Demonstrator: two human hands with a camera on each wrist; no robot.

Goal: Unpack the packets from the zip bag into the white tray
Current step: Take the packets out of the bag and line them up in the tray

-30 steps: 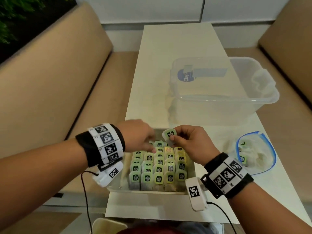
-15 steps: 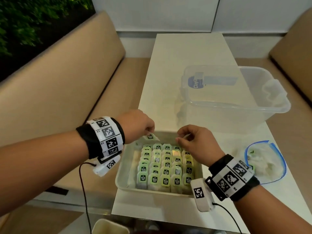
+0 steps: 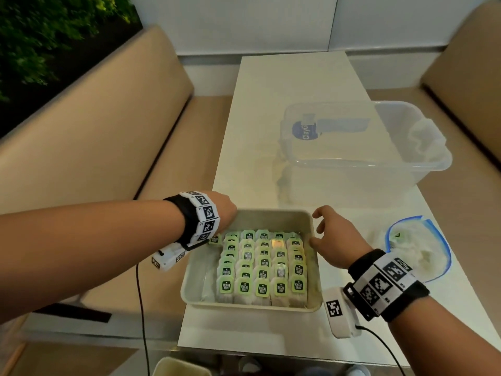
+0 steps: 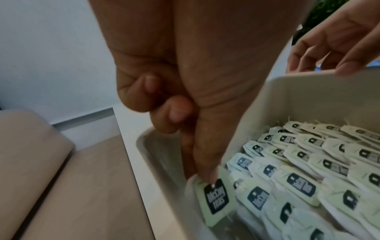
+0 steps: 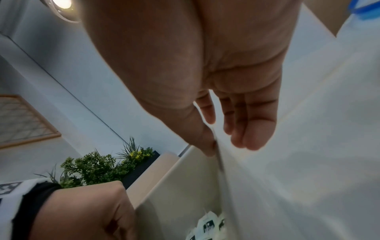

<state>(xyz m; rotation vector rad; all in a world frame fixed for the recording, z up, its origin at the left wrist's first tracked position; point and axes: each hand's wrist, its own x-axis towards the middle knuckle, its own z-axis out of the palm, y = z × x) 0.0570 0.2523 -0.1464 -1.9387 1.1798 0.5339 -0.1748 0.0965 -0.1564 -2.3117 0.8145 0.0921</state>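
- Head view: a white tray (image 3: 313, 278) sits at the near end of the table (image 3: 284, 104), filled with rows of green-tagged packets (image 3: 261, 264). The left hand (image 3: 226, 213) reaches into the tray's far-left corner; its fingers are hidden here, and a single packet (image 3: 215, 239) shows just below the wrist. The right hand (image 3: 334, 240) hovers at the tray's right rim, fingers loosely spread, holding nothing. The zip bag (image 3: 418, 246) lies open on the table to the right of that hand, with a few packets inside. A clear plastic bin (image 3: 363, 147) stands farther back.
- Left wrist view: the left hand (image 4: 185, 81) pinches the single packet (image 4: 216, 194) by its tag's top edge, between the thumb and a finger, against the tray's (image 4: 156, 162) left wall, beside the rows; the other fingers (image 4: 174, 112) are curled in. The right hand (image 4: 339, 40) shows beyond the far wall.
- Right wrist view: the right hand (image 5: 205, 73) has its thumb touching the tray's (image 5: 185, 186) rim, fingers (image 5: 252, 129) relaxed and close together, empty.
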